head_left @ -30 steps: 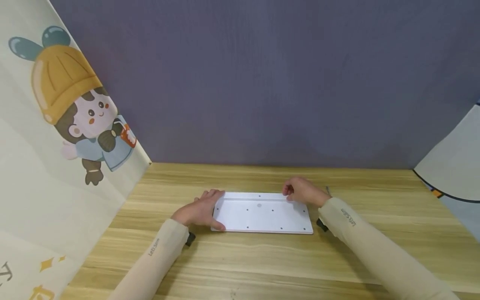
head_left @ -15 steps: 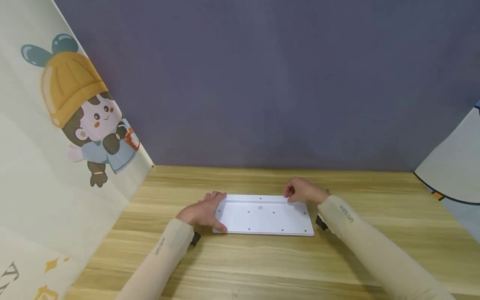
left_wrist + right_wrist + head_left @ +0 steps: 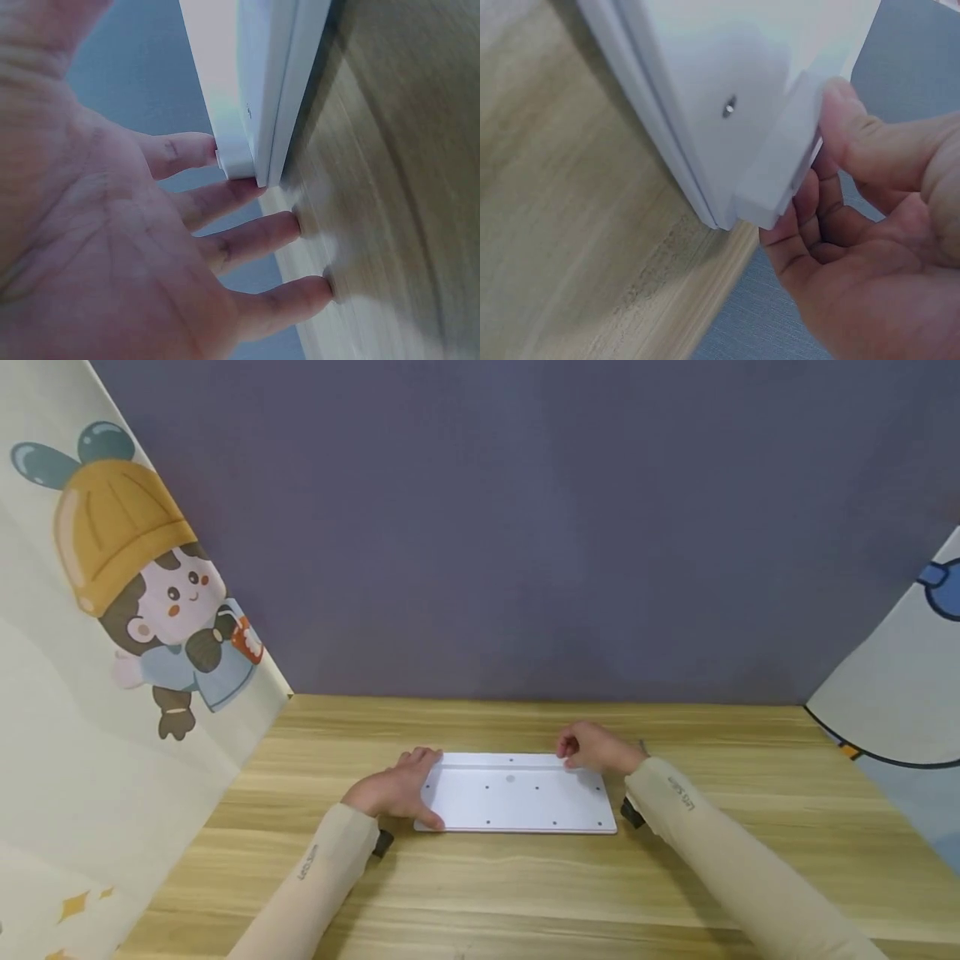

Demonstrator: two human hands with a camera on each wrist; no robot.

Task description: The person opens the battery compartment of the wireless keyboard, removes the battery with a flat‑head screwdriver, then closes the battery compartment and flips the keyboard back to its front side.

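Note:
A white keyboard (image 3: 517,803) lies underside up on the wooden table, with small dark screw points and a raised bar along its far edge. My left hand (image 3: 396,790) spans its left end, thumb at the near corner and fingers at the far one. The left wrist view shows those fingers (image 3: 247,240) fairly straight, some touching the keyboard's end and others reaching the tabletop. At the far right corner my right hand (image 3: 597,748) pinches the raised bar (image 3: 780,161). Its thumb presses on top, while the other fingers curl at the outer side, partly hidden.
The wood-grain table (image 3: 480,893) extends around the keyboard. A dark grey-blue panel (image 3: 510,527) rises behind it. On the left stands a pale wall sheet (image 3: 60,760) with a cartoon figure (image 3: 165,585); another printed sheet (image 3: 892,693) is at the right.
The head view shifts slightly between frames. Both hands keep their places on the keyboard, and the keyboard shows no clear movement on the table.

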